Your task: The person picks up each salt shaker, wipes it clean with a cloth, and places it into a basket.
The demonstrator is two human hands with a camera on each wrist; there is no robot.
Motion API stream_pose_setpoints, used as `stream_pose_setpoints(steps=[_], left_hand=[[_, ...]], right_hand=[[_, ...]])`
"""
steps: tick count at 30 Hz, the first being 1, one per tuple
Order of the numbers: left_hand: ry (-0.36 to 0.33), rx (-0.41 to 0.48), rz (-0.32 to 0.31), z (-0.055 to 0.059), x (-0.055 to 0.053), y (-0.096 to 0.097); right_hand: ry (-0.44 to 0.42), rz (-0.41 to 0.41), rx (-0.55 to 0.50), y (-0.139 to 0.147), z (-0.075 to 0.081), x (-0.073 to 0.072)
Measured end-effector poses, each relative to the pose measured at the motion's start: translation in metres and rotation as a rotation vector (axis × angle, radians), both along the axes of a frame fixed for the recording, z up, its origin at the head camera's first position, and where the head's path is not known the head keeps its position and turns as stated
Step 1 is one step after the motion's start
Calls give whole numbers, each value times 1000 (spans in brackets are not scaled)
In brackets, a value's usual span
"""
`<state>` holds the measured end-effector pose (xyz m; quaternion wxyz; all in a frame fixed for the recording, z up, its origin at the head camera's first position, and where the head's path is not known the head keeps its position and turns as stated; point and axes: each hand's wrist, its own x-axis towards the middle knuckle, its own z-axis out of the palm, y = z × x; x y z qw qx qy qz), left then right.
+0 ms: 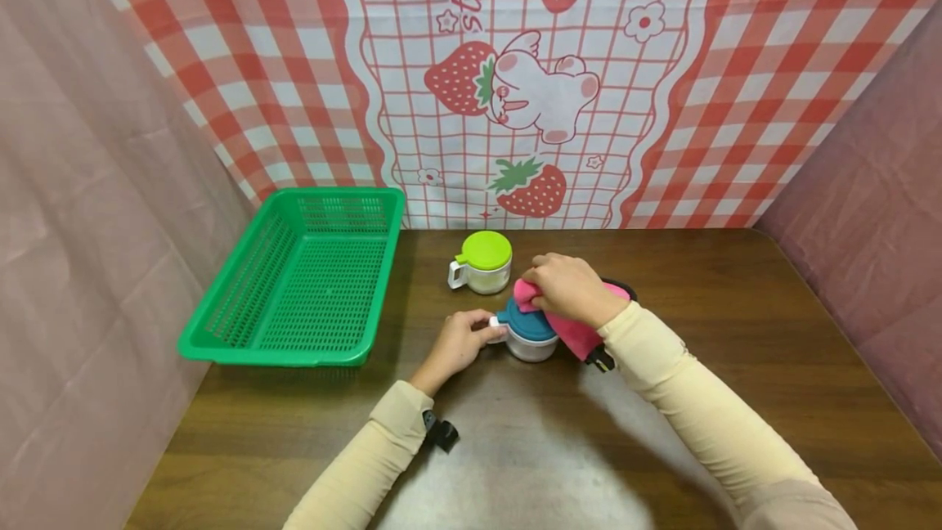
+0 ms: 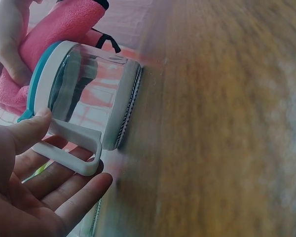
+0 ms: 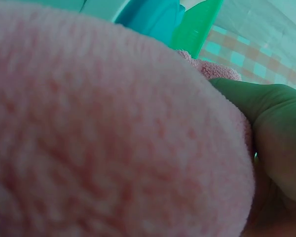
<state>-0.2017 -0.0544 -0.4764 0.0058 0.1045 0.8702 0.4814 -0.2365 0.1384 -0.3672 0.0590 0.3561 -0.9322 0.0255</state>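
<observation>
At the far left hangs a pale pink curtain [image 1: 59, 211], and next to it a green basket [image 1: 324, 293] with slotted sides and floor sits on the brown table [image 1: 721, 325]. To its right, the left hand [image 1: 459, 342] pinches the white handle [image 2: 74, 162] of a blue-lidded jar [image 1: 531, 348], thumb on one side, the other fingers spread loosely beyond it. Behind that jar and a little left, apart from it, stands a lime-lidded jar [image 1: 487, 278], handle pointing left, before a red-and-white strawberry backdrop [image 1: 471, 137]. The blue-lidded jar stands upright near the middle of the table; its body is clear, with a white collar under the lid. At its right, the right hand [image 1: 570, 289] grips a bunched pink cloth [image 1: 577, 335], part of it against the blue lid. A black buckle [image 1: 602, 360] shows by the cloth's lower edge. A second pink curtain [image 1: 876, 170] hangs at the far right.
</observation>
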Motion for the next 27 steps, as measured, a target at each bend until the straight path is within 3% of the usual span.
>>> stream_pose_setpoints(steps=[27], left_hand=[[3, 35, -19, -1, 1, -1]], right_hand=[[13, 1, -30, 16, -3, 5]])
